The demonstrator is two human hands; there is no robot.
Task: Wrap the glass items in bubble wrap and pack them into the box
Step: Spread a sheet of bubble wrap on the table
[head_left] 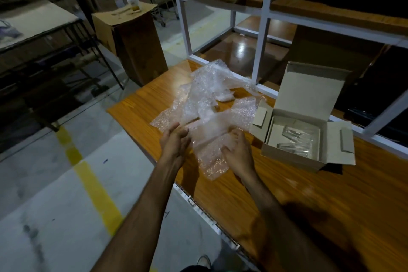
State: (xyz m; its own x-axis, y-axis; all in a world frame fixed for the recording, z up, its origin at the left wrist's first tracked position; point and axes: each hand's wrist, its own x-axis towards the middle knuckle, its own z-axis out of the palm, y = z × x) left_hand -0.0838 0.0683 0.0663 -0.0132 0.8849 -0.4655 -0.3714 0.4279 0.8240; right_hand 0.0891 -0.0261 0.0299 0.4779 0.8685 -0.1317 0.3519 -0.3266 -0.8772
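A crumpled pile of clear bubble wrap [207, 99] lies on the wooden table [287, 183]. My left hand [174, 143] and my right hand [239, 150] each grip a side of one sheet of bubble wrap [209, 139] held just above the table's near corner. What the sheet may cover is hidden. To the right stands an open grey cardboard box [309, 130] with its lid up. Clear glass items [293, 139] lie inside it, some in wrap.
A white metal shelf frame [262, 35] rises behind the table, with cardboard boxes on it. A tall brown carton [132, 46] with a jar [133, 3] on top stands on the floor to the left. A yellow floor line [92, 183] runs beside the table edge.
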